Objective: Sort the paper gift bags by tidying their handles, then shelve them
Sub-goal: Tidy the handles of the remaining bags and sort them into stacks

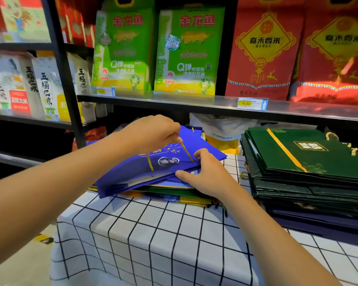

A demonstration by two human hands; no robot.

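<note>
Pinching the gold cord handle (185, 150) in your left hand (153, 132), lay it flat toward 6 o'clock while your right hand (203, 172) grips the blue bag (132, 172) edge.

green rice bags (155, 52) on shelf (194, 103) | red rice bags (298, 52) beside | price tag (252, 103) | checked tablecloth (153, 240)

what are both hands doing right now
Left hand: pinching the gold cord handle of the top blue bag.
Right hand: gripping the blue bag's open edge, thumb under it, fingers on top.
</note>
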